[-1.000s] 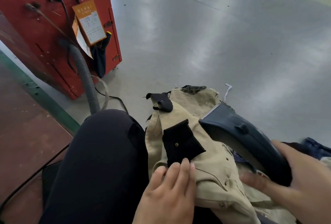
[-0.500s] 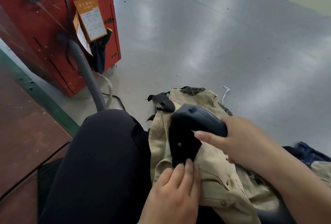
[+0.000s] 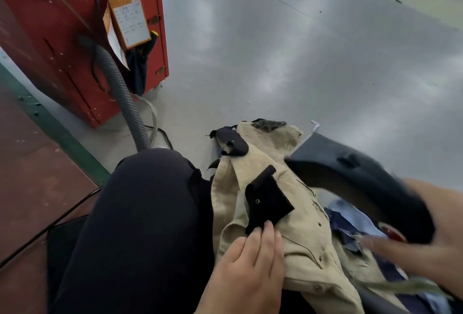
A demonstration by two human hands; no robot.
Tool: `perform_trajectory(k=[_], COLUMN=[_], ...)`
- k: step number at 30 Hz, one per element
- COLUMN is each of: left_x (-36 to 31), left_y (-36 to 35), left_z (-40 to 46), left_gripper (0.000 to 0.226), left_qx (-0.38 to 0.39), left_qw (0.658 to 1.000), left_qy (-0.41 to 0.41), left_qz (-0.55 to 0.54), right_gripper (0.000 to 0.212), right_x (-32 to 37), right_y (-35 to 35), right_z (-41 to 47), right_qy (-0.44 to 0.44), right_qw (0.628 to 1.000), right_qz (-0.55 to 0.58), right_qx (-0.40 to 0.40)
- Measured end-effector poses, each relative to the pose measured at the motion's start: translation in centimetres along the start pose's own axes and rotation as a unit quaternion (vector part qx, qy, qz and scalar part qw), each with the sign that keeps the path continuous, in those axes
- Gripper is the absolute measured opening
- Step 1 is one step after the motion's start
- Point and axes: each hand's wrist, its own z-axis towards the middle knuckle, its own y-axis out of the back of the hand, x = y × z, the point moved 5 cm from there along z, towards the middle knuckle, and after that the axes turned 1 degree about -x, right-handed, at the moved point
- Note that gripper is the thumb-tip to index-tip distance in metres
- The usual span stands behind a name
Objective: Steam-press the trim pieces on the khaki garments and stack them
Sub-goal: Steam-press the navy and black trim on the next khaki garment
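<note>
Two hands work over the khaki garment (image 3: 295, 236), which lies across the person's lap beside the dark trouser leg (image 3: 140, 226). Left hand (image 3: 246, 273) lies flat, fingers straight, tips pressing the near edge of the black trim piece (image 3: 268, 203). Right hand (image 3: 431, 246) grips the dark steam iron (image 3: 350, 175), lifted at the right, one finger stretched out.

Open grey floor (image 3: 313, 58) spreads ahead and to the right, with free passage there. On the left a red cabinet (image 3: 62, 37) and its ribbed hose (image 3: 125, 103) block the way. The dark-trousered knee (image 3: 150, 213) walls off the khaki garment (image 3: 295, 226) on its left; the steam iron (image 3: 355, 183) hangs over its right side.
</note>
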Motion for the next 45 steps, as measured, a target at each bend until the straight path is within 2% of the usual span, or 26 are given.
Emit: perform_trajectory(k=[2, 5, 9, 12, 17, 21, 26, 29, 31, 34, 37, 39, 41, 45], left_x=[-0.1, -0.3, -0.2, 0.2, 0.2, 0.5, 0.8, 0.8, 0.6, 0.3, 0.3, 0.4, 0.6, 0.8], left_y=[0.0, 0.1, 0.3, 0.3, 0.4, 0.3, 0.1, 0.0, 0.0, 0.2, 0.4, 0.4, 0.4, 0.4], left_z=[-0.1, -0.2, 0.0, 0.1, 0.1, -0.2, -0.4, -0.2, -0.2, -0.3, -0.4, -0.5, -0.5, -0.3], left_gripper=[0.053, 0.055, 0.055, 0.058, 0.062, 0.062, 0.057, 0.061, 0.062, 0.060, 0.059, 0.058, 0.057, 0.060], left_qx=[0.004, 0.004, 0.011, 0.028, 0.029, 0.039, 0.036, 0.048, 0.051, 0.042, 0.039, 0.039, 0.041, 0.042], left_qw=[1.000, 1.000, 1.000, 0.999, 0.999, 0.999, 0.999, 0.998, 0.998, 0.999, 0.999, 0.999, 0.999, 0.998], left_qy=[0.005, 0.010, 0.013, 0.024, 0.025, 0.028, 0.029, 0.038, 0.039, 0.027, 0.026, 0.028, 0.035, 0.053], left_qz=[0.003, 0.005, -0.005, -0.013, 0.003, -0.007, -0.016, -0.002, 0.005, 0.009, 0.010, 0.006, -0.001, -0.016], right_gripper=[0.046, 0.032, 0.020, 0.016, 0.021, 0.025, 0.032, 0.036, 0.028, 0.020, 0.027, 0.031, 0.030, 0.032], right_x=[-0.5, 1.0, 2.6, 4.4, 6.6, 6.1, 3.2, 1.8, 1.7, 1.1, 0.1, -0.4, -0.5, -0.6], right_y=[-1.0, -2.7, -4.4, -4.5, -5.1, -2.2, 2.2, 2.9, 3.2, 4.5, 6.2, 6.8, 6.5, 3.7], right_z=[-0.4, -0.1, 3.1, 5.9, 9.5, 9.8, 6.9, 5.9, 6.7, 9.6, 12.3, 12.7, 12.0, 7.8], right_qy=[0.014, -0.003, -0.018, 0.013, 0.031, 0.029, 0.041, 0.048, 0.034, -0.035, -0.098, -0.108, -0.102, -0.033], right_qw=[0.998, 0.981, 0.975, 0.986, 0.992, 0.998, 0.998, 0.996, 0.996, 0.994, 0.977, 0.974, 0.983, 0.998], right_qz=[-0.052, -0.178, -0.168, -0.124, -0.063, -0.003, -0.029, -0.072, -0.063, 0.013, 0.135, 0.152, 0.121, 0.060], right_qx=[0.019, 0.083, 0.142, 0.110, 0.102, 0.062, 0.034, -0.032, -0.062, -0.101, -0.131, -0.125, -0.097, -0.012])
